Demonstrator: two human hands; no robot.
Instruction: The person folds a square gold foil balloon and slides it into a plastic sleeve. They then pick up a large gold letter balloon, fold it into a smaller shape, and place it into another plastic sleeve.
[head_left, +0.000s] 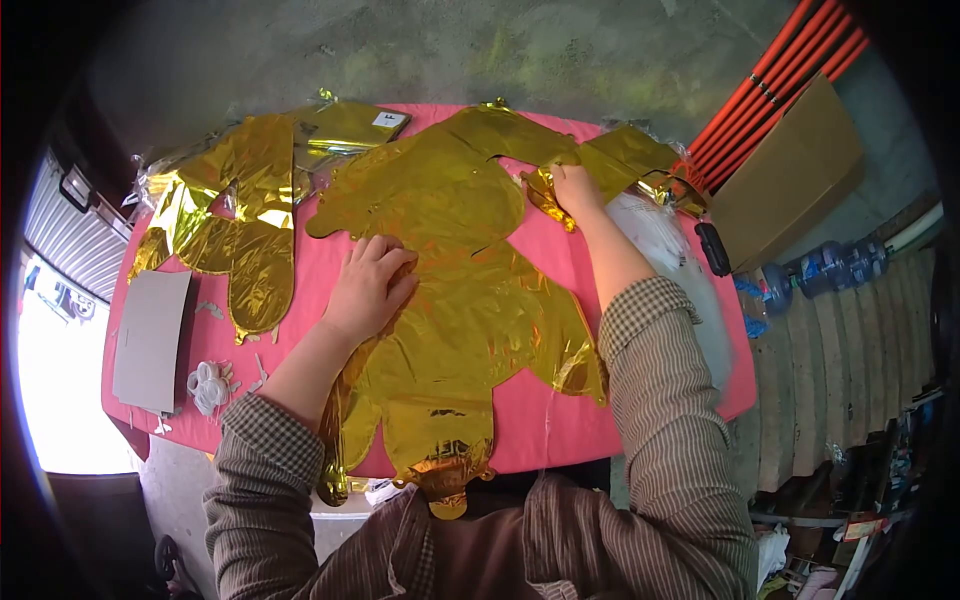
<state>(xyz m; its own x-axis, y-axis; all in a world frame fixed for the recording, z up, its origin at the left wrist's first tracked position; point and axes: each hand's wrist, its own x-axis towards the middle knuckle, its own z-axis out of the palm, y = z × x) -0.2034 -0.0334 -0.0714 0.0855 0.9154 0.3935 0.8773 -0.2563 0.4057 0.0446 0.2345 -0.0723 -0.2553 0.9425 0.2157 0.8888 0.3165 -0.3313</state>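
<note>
A large flat gold foil balloon [450,320], uninflated, spreads over the pink-covered table and hangs over its near edge. My left hand [370,285] rests on the balloon's left part, fingers bent a little and lying on the foil. Up at the right, my right hand [577,190] is closed on a crumpled, shiny edge of the same foil. Exactly how much foil sits between those fingers is hidden.
Another gold foil balloon [260,220] lies at the left, with a labelled foil packet [350,125] behind it. A grey board [152,340], a white ribbon bundle [208,388] and clear plastic bags [665,250] are on the table. Beyond its right edge stand a cardboard box [795,175] and orange-red poles [770,90].
</note>
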